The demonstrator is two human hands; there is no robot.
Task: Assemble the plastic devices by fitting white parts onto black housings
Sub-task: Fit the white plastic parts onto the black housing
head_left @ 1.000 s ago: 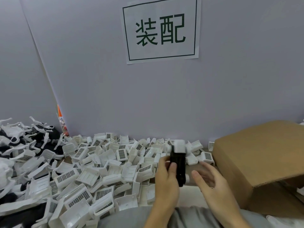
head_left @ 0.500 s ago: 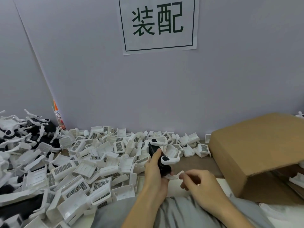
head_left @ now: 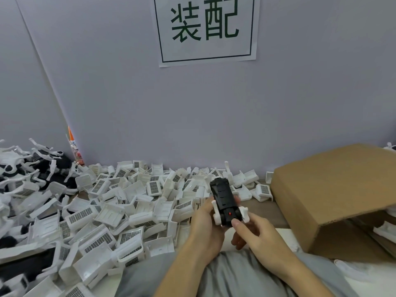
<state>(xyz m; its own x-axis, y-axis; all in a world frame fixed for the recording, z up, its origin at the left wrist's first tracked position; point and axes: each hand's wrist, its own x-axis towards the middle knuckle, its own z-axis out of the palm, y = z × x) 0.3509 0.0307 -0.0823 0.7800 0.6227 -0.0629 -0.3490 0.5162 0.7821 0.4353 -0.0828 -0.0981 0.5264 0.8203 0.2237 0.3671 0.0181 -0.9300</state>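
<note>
A black housing with small white parts clipped at both sides of its near end and a red dot on that end is held above the table. My left hand grips it from the left side. My right hand holds its near end from the right, thumb on the end by the white part. A big heap of loose white grille parts covers the table to the left and behind.
A brown cardboard box lies on its side at the right, open toward me. A pile of black-and-white pieces sits at the far left. A grey wall with a paper sign stands right behind the table.
The housing has been turned so its black flat side faces up and its near end points toward me. My right hand moved from pinching a white part to holding the housing's near end.
</note>
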